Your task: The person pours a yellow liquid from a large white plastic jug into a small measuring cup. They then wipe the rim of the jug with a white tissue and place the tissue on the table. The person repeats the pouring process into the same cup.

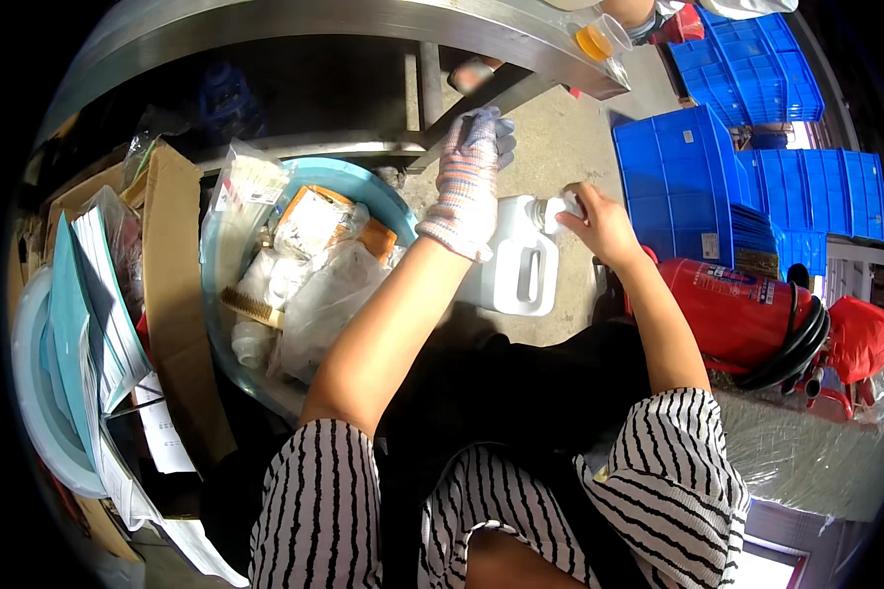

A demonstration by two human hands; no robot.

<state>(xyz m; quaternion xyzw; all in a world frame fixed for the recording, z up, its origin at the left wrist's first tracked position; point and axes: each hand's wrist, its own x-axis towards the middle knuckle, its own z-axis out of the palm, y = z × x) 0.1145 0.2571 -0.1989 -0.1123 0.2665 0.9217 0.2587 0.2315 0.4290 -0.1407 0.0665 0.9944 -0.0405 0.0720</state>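
Note:
A white plastic jug (506,257) with a moulded handle stands low in front of me, its neck toward the right. My left hand (473,177), in a striped knit glove with bluish fingertips, is at the jug's far left side. Its fingers reach away from me, loosely bent, and I see nothing in them. Bare and bent inward, my right hand (602,228) pinches a small white thing (566,208) at the jug's mouth. Fingers cover part of it, so whether it is a cap or a wad of cloth I cannot tell.
A light-blue tub (363,179) of bags, a brush and wrappers sits left, beside cardboard (172,294) and folders (93,294). A metal table edge (363,22) crosses above, with a clear cup (604,39) on it. Blue crates (673,182) and a red fire extinguisher (722,304) stand right.

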